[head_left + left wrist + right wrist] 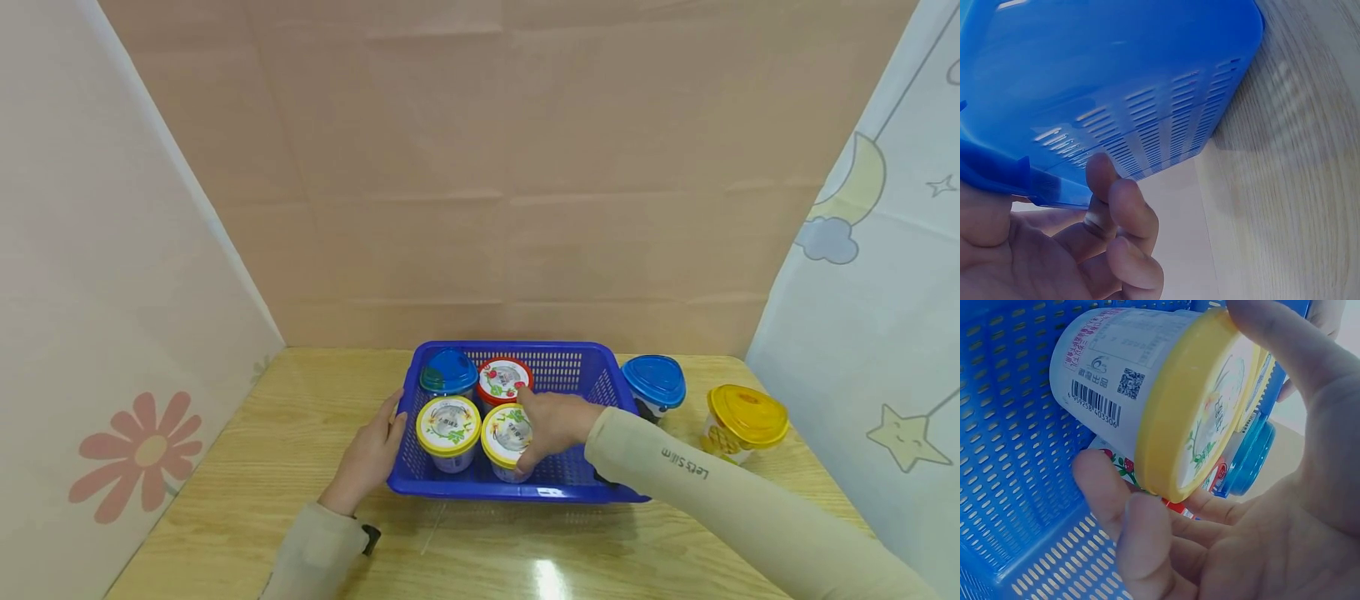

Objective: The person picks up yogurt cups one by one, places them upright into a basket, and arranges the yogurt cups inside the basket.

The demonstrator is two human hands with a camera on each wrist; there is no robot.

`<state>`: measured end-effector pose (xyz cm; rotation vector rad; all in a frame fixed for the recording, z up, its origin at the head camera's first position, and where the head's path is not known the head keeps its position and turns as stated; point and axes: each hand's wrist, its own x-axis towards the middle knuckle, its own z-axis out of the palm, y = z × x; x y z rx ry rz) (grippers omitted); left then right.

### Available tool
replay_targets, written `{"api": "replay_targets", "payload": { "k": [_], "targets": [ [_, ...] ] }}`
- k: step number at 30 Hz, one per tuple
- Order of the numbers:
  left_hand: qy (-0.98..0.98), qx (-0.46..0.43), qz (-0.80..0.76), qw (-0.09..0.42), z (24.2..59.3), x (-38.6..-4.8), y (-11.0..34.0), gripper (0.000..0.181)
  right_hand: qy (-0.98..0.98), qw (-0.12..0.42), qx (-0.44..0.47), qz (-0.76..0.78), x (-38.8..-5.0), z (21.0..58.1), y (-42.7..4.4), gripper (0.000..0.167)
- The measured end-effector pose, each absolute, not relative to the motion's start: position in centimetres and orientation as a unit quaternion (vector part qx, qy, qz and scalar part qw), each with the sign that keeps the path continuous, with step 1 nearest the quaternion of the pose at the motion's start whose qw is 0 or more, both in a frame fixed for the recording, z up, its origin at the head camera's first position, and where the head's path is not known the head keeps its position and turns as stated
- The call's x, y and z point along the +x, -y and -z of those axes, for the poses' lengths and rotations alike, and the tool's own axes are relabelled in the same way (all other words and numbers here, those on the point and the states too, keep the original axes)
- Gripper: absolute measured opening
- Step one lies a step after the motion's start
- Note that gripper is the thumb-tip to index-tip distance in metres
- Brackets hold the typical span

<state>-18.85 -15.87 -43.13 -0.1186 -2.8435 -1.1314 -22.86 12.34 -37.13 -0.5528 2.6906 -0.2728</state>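
Note:
A blue plastic basket (517,492) with slotted walls stands on the table. My left hand (366,457) grips its left rim, with the fingers (1132,215) curled below the rim in the left wrist view. My right hand (558,419) reaches into the basket and holds a white tub with a yellow lid (504,435) between thumb and fingers. The tub's printed side (1116,369) shows a barcode in the right wrist view. Left of it is another yellow-lidded tub (448,427). Behind them sit a red-lidded tub (498,379) and a blue-lidded tub (448,373).
Outside the basket, to its right, stand a blue-lidded tub (655,382) and a yellow-lidded tub (746,417). The wooden table (247,508) meets a tan back wall, with printed side panels at left and right.

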Motion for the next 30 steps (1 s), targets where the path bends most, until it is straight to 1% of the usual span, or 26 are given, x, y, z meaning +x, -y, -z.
{"api": "replay_targets", "payload": {
  "k": [7, 12, 23, 30],
  "targets": [
    [0.928, -0.036, 0.369, 0.041, 43.03, -18.93, 15.84, 0.049, -0.959, 0.180, -0.197, 0.094, -22.92, 37.16, -12.38, 0.114],
    [0.926, -0.035, 0.375, 0.038, 43.14, -18.82, 15.89, 0.049, -0.960, 0.183, -0.190, 0.090, -22.98, 37.44, -12.44, 0.115],
    [0.923, -0.051, 0.377, 0.054, 43.42, -18.84, 15.99, 0.048, -0.962, 0.173, -0.191, 0.089, -23.04, 37.55, -12.52, 0.105],
    [0.925, -0.046, 0.374, 0.052, 43.60, -18.79, 16.03, 0.049, -0.958, 0.178, -0.194, 0.114, -22.94, 37.25, -12.89, 0.112]
  ]
}}
